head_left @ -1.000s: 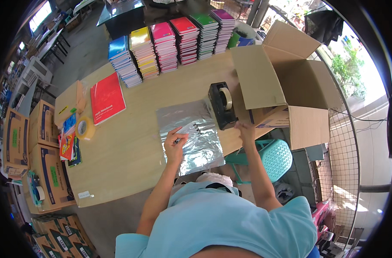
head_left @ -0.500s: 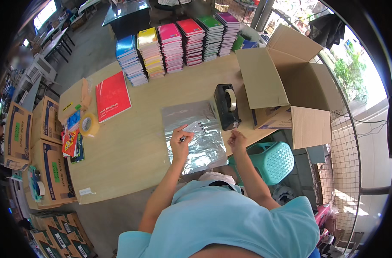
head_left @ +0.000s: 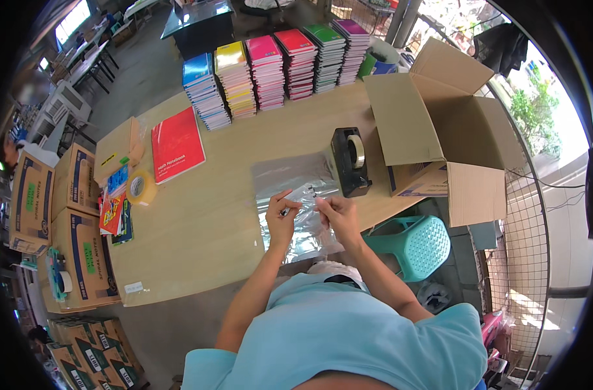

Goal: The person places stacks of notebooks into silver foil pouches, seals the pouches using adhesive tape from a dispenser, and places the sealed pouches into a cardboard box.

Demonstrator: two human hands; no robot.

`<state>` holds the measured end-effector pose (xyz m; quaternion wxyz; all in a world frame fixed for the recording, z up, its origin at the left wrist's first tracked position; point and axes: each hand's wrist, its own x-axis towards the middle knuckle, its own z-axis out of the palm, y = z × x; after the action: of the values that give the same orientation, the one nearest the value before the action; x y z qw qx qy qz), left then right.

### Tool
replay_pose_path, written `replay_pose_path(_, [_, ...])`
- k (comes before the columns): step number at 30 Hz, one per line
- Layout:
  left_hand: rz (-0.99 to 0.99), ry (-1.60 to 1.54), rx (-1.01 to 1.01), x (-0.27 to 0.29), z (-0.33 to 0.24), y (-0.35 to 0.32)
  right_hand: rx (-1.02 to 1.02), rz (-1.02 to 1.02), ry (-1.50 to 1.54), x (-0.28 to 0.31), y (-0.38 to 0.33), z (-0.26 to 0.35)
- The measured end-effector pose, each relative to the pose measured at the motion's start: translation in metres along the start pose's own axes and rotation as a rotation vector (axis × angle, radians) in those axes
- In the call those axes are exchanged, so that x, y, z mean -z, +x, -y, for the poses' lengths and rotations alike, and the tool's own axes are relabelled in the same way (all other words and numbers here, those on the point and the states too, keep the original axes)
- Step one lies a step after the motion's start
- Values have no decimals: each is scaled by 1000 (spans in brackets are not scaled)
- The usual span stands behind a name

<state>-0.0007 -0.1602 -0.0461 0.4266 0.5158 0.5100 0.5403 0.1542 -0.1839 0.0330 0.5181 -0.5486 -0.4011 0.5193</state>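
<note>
Tan tabletop (head_left: 199,247); left fingers (head_left: 280,196) grip clear plastic (head_left: 304,197); right fingers (head_left: 330,209) pinched shut, contents unclear.

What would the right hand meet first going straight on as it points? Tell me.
The right hand would probably meet the shiny clear plastic beside the left hand first. Depth is unclear from above, so it may already be touching it.

Both hands (head_left: 281,224) over shiny plastic (head_left: 307,233) on desk (head_left: 205,234); notebook stacks (head_left: 266,81) 12 o'clock, open carton (head_left: 404,123) 2, red notebook (head_left: 179,143) 10.
</note>
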Motion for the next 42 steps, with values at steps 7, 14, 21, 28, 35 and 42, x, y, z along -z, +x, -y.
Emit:
replay_pose_path(7, [10, 22, -80, 1, 5, -2, -156, -46, -353, -1, 13, -67])
replay_pose_path(14, [300, 18, 123, 18, -10, 49, -153, 39, -147, 1, 31, -129])
replay_pose_path(21, [627, 1056, -373, -10, -53, 53, -518, 395, -195, 21, 9, -156])
replay_pose_path(28, [349, -162, -68, 45, -31, 17, -170, 395, 640, 4, 6, -64])
replay_pose_path(35, [391, 203, -24, 33, 29, -6, 57, 426, -332, 22, 49, -106])
replay_pose_path(42, [456, 1092, -805, 83, -87, 24, 820, 549, -964, 45, 33, 21])
